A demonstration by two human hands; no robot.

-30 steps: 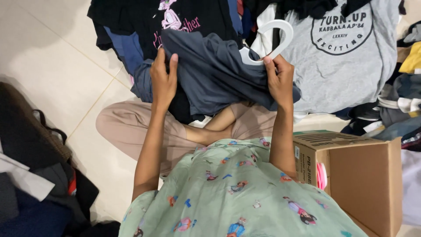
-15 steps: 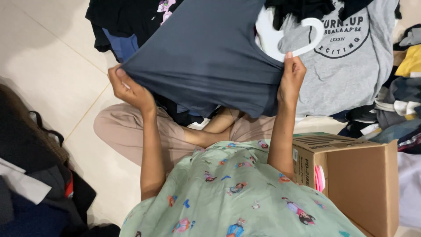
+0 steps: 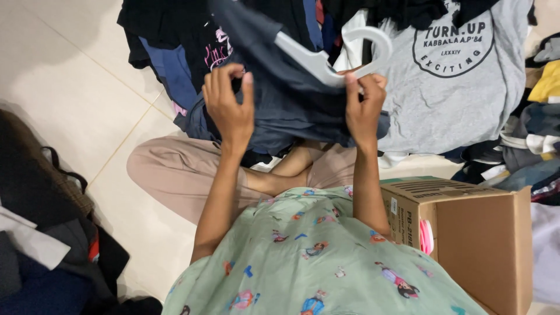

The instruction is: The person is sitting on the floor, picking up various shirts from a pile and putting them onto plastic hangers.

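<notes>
I sit cross-legged on a tiled floor, both arms raised in front of me. My right hand (image 3: pixel 363 109) pinches the hook end of a white plastic hanger (image 3: pixel 335 55) together with an edge of a dark grey-blue shirt (image 3: pixel 291 96). The hanger's arm runs up and left inside the shirt. My left hand (image 3: pixel 228 106) is raised beside the shirt's left side, fingers curled with the thumb apart, touching the fabric loosely. The shirt hangs bunched between both hands over my knees.
A pile of clothes lies ahead: a grey printed T-shirt (image 3: pixel 461 76), black and blue garments (image 3: pixel 169 41). A cardboard box (image 3: pixel 478 233) stands at my right side. Dark bags and clothes (image 3: pixel 41 233) lie at the left. More folded clothes (image 3: pixel 531 140) sit at the far right.
The shirt, spread wide and flat half a second ago, has dropped and bunched up. My left hand has moved in from the far left edge. The hanger now lies tilted inside the shirt.
</notes>
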